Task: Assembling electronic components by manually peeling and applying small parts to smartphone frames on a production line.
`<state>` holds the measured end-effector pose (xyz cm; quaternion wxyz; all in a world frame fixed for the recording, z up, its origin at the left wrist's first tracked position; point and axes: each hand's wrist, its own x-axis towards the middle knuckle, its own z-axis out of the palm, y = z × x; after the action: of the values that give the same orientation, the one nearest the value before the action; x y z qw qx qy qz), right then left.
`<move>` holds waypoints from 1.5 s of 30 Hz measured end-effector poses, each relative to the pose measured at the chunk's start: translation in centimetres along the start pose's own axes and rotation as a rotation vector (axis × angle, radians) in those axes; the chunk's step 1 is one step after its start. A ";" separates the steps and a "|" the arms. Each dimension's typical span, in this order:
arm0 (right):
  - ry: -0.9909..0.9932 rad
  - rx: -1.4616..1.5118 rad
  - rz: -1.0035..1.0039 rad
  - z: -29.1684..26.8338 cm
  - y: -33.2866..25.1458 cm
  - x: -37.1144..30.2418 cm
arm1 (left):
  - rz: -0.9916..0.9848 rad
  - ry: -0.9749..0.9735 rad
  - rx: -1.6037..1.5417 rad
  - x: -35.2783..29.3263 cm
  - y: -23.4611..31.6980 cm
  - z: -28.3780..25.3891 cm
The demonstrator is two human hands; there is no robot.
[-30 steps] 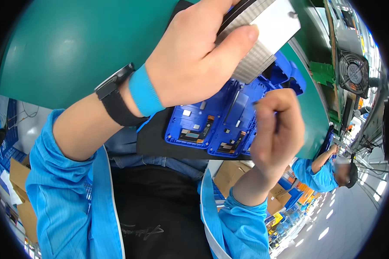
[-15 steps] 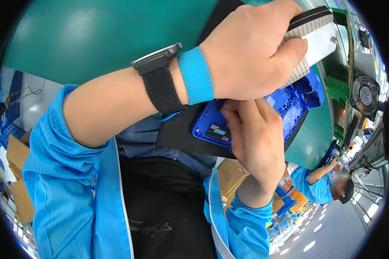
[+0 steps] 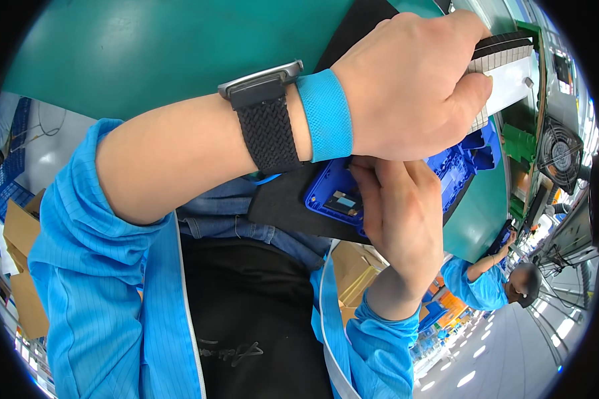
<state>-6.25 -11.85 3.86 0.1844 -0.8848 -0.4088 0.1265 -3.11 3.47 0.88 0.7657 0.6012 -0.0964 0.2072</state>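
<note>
My left hand (image 3: pixel 412 86), with a black-strapped watch and a light-blue wristband, reaches across to the right. Its thumb and fingers close on a white sheet (image 3: pixel 509 76) with rows of small pale rectangles and a black strip along one edge. Beneath it, my right hand (image 3: pixel 406 206) is closed in a pinch over a blue plastic housing (image 3: pixel 318 189). Whatever its fingertips hold, if anything, is hidden behind the left hand. Inside the housing's near corner is a small dark part with a pale rectangle (image 3: pixel 345 201). The housing lies on a black mat (image 3: pixel 279 206).
A green tabletop (image 3: pixel 160 46) spreads under the mat. At the right stand a fan (image 3: pixel 561 153) and green fixtures (image 3: pixel 518 143). Cardboard boxes (image 3: pixel 356 269) sit below the table edge. Another person in a blue top (image 3: pixel 472 282) works farther right.
My left hand and the sheet have shifted right and slightly down. The right hand has moved a little right and down, still pinched over the housing.
</note>
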 end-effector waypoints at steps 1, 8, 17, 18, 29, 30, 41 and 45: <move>0.001 -0.003 -0.001 0.0 0.0 0.0 | -0.026 -0.010 -0.011 0.0 0.0 0.0; -0.008 -0.036 0.008 -1.1 3.0 0.0 | -0.022 -0.035 0.341 1.6 -3.0 2.6; 0.086 -0.046 -0.008 -0.2 3.5 -1.1 | 0.049 0.032 0.267 1.4 -3.7 3.1; 0.086 -0.046 -0.009 -0.2 3.5 -1.1 | 0.050 0.033 0.267 1.4 -3.6 3.0; 0.064 0.015 -0.042 -0.6 3.2 -2.8 | -0.093 -0.077 -0.020 1.4 -1.4 1.6; 0.061 0.019 -0.040 -0.4 3.1 -2.8 | -0.096 -0.078 -0.020 1.3 -1.4 1.5; 0.050 0.004 -0.051 -0.2 2.0 -2.7 | -0.096 -0.081 -0.004 0.8 -0.6 0.7; 0.068 -0.005 -0.042 0.3 1.7 -2.9 | -0.129 -0.084 -0.010 0.7 -0.4 0.6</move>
<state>-7.06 -15.01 3.11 0.1987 -0.8803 -0.4209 0.0918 -2.28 3.01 0.99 0.7758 0.6104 -0.0906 0.1313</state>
